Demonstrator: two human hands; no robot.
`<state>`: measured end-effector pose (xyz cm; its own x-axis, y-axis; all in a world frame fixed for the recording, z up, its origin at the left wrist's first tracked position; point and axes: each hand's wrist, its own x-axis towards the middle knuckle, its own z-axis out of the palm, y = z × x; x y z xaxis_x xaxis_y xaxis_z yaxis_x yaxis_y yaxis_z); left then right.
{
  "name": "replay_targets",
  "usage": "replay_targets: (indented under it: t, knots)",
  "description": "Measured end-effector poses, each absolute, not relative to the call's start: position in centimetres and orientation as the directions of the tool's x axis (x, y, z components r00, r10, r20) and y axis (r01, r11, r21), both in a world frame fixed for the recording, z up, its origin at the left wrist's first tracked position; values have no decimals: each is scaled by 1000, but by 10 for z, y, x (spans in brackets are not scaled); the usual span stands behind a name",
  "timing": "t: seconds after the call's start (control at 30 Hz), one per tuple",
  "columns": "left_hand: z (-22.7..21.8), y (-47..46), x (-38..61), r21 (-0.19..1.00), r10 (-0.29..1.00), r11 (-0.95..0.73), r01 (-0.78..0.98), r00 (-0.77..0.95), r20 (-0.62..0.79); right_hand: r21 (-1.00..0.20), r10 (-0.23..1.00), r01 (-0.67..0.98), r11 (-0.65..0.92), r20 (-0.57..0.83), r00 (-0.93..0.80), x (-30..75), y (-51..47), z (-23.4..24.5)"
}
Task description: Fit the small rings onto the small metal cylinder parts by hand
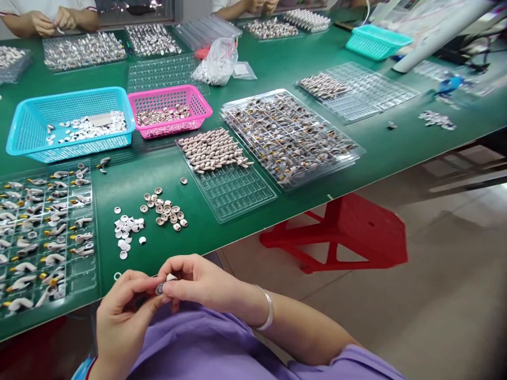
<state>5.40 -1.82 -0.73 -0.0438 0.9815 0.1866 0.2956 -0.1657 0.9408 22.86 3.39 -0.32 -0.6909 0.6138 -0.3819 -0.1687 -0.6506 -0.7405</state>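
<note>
My left hand (pixel 129 306) and my right hand (pixel 194 282) meet in front of the table's near edge, fingertips together. Between them is a small part (pixel 160 288) with a dark grey round face, held by the left fingers. The right thumb and fingers pinch a small white-beige piece (pixel 171 277) right against it; whether the two are joined I cannot tell. Just beyond my hands lie a loose pile of white caps (pixel 127 227) and a pile of beige round cups (pixel 168 211). A small white ring (pixel 117 276) rests by the left hand.
A clear tray of curved beige parts (pixel 51 229) lies left. Behind are a blue basket (pixel 71 148) and a pink basket (pixel 172 129). Trays of beige pieces (pixel 216 150) and filled cells (pixel 293 137) lie right of centre. A red stool (pixel 368 232) stands right. Co-workers' hands (pixel 53 22) work opposite.
</note>
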Motion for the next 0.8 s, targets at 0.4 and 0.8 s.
replay_targets:
  t: [0.4, 0.8]
  knots:
    - [-2, -18, 54, 882, 965, -253, 398, 35, 262, -808, 722, -212, -550, -332, -607, 225, 25, -10]
    - [-3, -16, 46, 971, 999, 52, 234, -27, -47, -612, 623, -298, -733, -429, -654, 220, 22, -16]
